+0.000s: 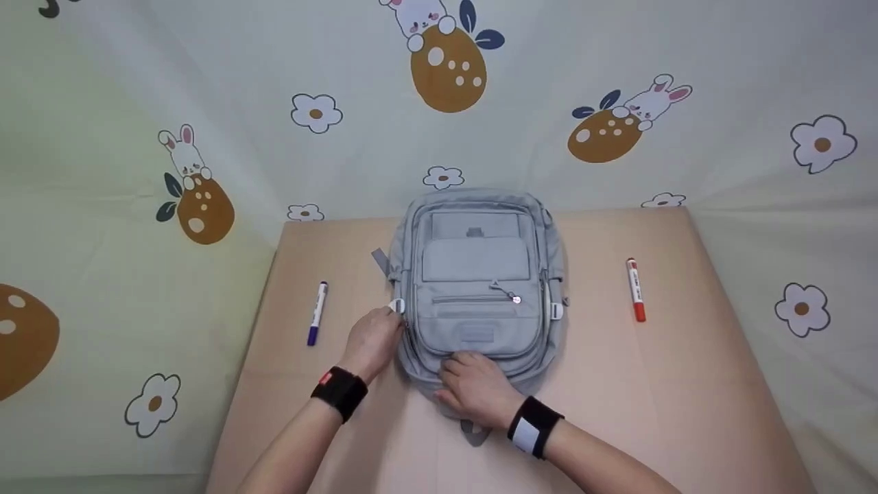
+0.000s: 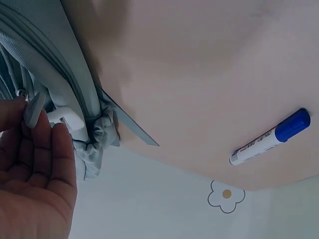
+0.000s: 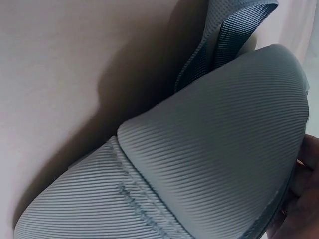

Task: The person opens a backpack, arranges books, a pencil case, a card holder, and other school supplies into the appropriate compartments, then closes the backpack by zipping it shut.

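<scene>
A grey backpack (image 1: pixel 480 261) lies flat on the table, front panel up, its carry loop (image 1: pixel 475 433) toward me. At its left side my left hand (image 1: pixel 374 343) pinches a grey zipper pull (image 2: pixel 34 110) between thumb and index finger, close to a white buckle (image 2: pixel 69 117). My right hand (image 1: pixel 480 391) grips the bag's near end, with fingers curled over the ribbed fabric (image 3: pixel 214 139). Only part of those fingers (image 3: pixel 301 199) shows in the right wrist view. A short zipper cord with a round white charm (image 1: pixel 516 299) rests on the front panel.
Left of the bag lies a marker with a blue cap (image 1: pixel 317 313); to the right is one with a red cap (image 1: pixel 636 289). A strap end (image 1: pixel 380 263) sticks out at the bag's left. Patterned cloth (image 1: pixel 370 158) hangs behind the tan table (image 1: pixel 686 412).
</scene>
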`<state>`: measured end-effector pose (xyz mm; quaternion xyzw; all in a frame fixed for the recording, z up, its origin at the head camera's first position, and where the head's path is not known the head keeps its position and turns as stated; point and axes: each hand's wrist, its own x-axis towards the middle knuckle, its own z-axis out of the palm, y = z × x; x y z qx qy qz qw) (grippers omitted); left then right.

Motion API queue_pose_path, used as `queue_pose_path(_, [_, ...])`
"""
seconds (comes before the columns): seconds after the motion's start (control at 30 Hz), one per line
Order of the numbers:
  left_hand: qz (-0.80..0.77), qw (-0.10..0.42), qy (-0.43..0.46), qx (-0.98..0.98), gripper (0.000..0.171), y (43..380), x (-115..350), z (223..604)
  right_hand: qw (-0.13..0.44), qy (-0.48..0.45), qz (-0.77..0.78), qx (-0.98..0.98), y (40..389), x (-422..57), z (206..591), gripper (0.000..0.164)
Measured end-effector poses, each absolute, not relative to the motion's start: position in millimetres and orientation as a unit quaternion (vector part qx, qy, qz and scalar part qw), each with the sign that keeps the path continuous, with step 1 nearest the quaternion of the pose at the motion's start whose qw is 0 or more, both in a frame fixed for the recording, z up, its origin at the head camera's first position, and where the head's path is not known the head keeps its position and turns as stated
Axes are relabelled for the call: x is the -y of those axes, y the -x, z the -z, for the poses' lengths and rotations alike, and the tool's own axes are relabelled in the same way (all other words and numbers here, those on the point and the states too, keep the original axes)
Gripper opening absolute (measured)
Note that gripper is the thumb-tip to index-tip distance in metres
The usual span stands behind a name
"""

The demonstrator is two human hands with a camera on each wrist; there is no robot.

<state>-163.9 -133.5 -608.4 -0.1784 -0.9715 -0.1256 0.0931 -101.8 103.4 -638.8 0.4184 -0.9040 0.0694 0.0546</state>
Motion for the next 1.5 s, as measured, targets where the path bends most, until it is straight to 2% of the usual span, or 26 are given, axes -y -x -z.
queue_pose_path(0.27, [0.102, 0.086, 0.202, 0.970, 0.019, 145, 128, 617, 0.046, -0.412, -0.069, 0.907, 100, -104, 637, 0.043])
queue_pose_path(0.4, [0.111, 0.088, 0.198, 0.970, 0.019, 145, 129, 622, 0.117, -0.416, -0.104, 0.896, 99, -109, 636, 0.025])
queue_pose_path(0.5, [0.116, 0.092, 0.200, 0.968, 0.019, 144, 129, 622, 0.186, -0.411, -0.146, 0.881, 100, -121, 633, 0.025])
queue_pose_path(0.6, [0.122, 0.099, 0.202, 0.967, 0.018, 143, 130, 621, 0.213, -0.397, -0.179, 0.875, 100, -140, 631, 0.021])
queue_pose_path(0.87, [0.140, 0.098, 0.187, 0.967, 0.015, 140, 133, 619, 0.179, -0.391, -0.198, 0.881, 103, -178, 636, 0.013])
queue_pose_path(1.1, [0.143, 0.081, 0.176, 0.971, 0.012, 139, 132, 615, 0.154, -0.384, -0.185, 0.891, 106, -177, 639, 0.013])
queue_pose_path(1.23, [0.141, 0.070, 0.172, 0.973, 0.011, 137, 132, 614, 0.138, -0.362, -0.165, 0.907, 107, -172, 639, 0.007])
queue_pose_path(1.5, [0.126, 0.070, 0.186, 0.972, 0.019, 126, 127, 613, 0.166, -0.349, -0.103, 0.917, 110, -165, 647, 0.010])
